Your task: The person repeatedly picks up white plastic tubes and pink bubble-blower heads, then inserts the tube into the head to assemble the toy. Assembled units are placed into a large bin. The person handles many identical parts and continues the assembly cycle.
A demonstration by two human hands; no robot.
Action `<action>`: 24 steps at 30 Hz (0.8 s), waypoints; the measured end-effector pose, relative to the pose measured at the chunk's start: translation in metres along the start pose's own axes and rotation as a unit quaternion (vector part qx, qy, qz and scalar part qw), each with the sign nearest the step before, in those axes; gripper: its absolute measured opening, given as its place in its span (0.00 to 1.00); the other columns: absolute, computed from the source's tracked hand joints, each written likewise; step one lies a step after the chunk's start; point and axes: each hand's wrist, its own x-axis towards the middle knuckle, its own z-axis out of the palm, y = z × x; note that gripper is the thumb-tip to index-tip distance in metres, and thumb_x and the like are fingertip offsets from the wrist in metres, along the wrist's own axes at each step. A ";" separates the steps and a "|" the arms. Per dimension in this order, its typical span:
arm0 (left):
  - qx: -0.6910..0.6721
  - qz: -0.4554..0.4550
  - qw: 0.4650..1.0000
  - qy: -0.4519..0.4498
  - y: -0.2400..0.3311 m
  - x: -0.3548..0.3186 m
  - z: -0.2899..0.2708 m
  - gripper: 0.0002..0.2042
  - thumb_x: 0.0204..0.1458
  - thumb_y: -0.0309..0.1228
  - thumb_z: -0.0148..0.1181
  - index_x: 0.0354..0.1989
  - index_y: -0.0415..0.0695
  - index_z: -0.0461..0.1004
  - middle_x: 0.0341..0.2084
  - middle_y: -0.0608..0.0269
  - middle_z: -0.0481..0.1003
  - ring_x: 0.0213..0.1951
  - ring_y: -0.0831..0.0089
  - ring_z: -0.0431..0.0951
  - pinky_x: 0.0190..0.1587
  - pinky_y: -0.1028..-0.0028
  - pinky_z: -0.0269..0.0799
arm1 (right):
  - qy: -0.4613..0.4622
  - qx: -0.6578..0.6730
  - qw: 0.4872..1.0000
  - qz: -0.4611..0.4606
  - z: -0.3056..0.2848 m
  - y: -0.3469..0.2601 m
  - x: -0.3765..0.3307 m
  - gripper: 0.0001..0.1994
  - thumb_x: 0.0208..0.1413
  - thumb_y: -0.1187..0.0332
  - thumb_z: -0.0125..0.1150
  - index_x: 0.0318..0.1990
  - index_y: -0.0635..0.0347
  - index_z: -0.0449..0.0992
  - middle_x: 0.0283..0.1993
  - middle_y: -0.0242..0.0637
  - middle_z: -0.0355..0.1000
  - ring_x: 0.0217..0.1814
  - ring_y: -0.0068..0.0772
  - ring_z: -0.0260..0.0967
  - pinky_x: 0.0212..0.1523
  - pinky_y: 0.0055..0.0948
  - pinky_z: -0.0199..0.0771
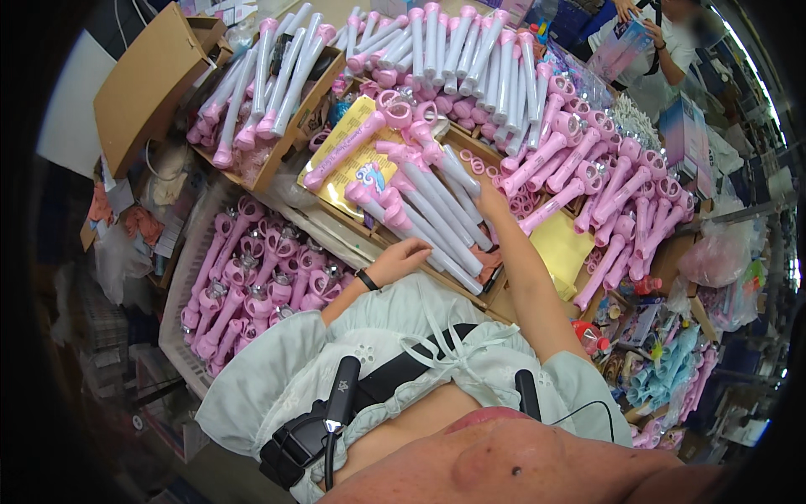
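Several white tubes with pink ends [437, 220], toy wand handles by their look, lie slantwise in front of me. My left hand [401, 260], with a black band at its wrist, rests by their near side, its fingers loosely stretched and nothing visible in them. My right hand [489, 200] reaches forward to the tubes' far right end, beside small pink rings [474, 160]. Its fingertips are partly hidden, so a grip does not show. A pink wand piece [344, 153] lies on a yellow printed sheet [337, 189] with a blue-and-white picture.
At left stands a white plastic crate [180, 290] full of pink wands. A cardboard box [281, 126] holds more white tubes. Further tubes [457, 50] pile up at the back, pink wands [604, 168] at right, near a yellow paper [558, 250]. Another person [663, 50] holds a box at far right.
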 end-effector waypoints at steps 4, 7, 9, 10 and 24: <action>-0.009 0.001 1.000 0.025 0.007 -0.008 -0.009 0.13 0.56 0.34 0.52 0.44 0.37 0.70 0.34 0.66 0.72 0.36 0.81 0.70 0.40 0.78 0.67 | 0.071 -0.003 0.993 -0.099 0.002 -0.009 -0.011 0.24 0.44 0.74 0.60 0.52 0.60 0.64 0.46 0.54 0.63 0.48 0.57 0.64 0.46 0.44 0.66; -0.090 0.012 0.992 0.089 0.020 -0.011 -0.022 0.12 0.56 0.33 0.53 0.45 0.38 0.70 0.35 0.67 0.72 0.39 0.80 0.70 0.42 0.78 0.67 | 0.102 0.058 0.984 -0.134 -0.021 -0.049 -0.035 0.23 0.46 0.74 0.58 0.52 0.60 0.64 0.46 0.52 0.63 0.47 0.53 0.65 0.45 0.42 0.67; -0.157 -0.024 0.975 0.157 0.033 -0.011 -0.028 0.13 0.55 0.29 0.55 0.48 0.39 0.67 0.38 0.66 0.71 0.42 0.78 0.71 0.46 0.78 0.67 | 0.038 0.125 0.975 -0.179 -0.048 -0.081 -0.060 0.23 0.47 0.73 0.58 0.53 0.60 0.64 0.46 0.51 0.63 0.46 0.51 0.65 0.44 0.40 0.67; -0.162 0.034 0.968 0.187 0.042 -0.010 -0.029 0.17 0.53 0.26 0.56 0.51 0.39 0.63 0.42 0.65 0.69 0.44 0.77 0.70 0.49 0.76 0.66 | 0.014 0.176 0.960 -0.216 -0.062 -0.096 -0.075 0.23 0.47 0.72 0.58 0.54 0.60 0.64 0.46 0.51 0.63 0.45 0.50 0.65 0.44 0.39 0.67; -0.458 0.262 0.846 0.082 0.122 -0.016 -0.031 0.28 0.50 0.17 0.51 0.60 0.43 0.53 0.55 0.53 0.64 0.59 0.45 0.59 0.61 0.48 0.54 | -0.006 0.201 0.975 -0.094 -0.177 -0.102 -0.184 0.25 0.42 0.70 0.64 0.52 0.61 0.68 0.44 0.46 0.71 0.43 0.40 0.70 0.43 0.31 0.69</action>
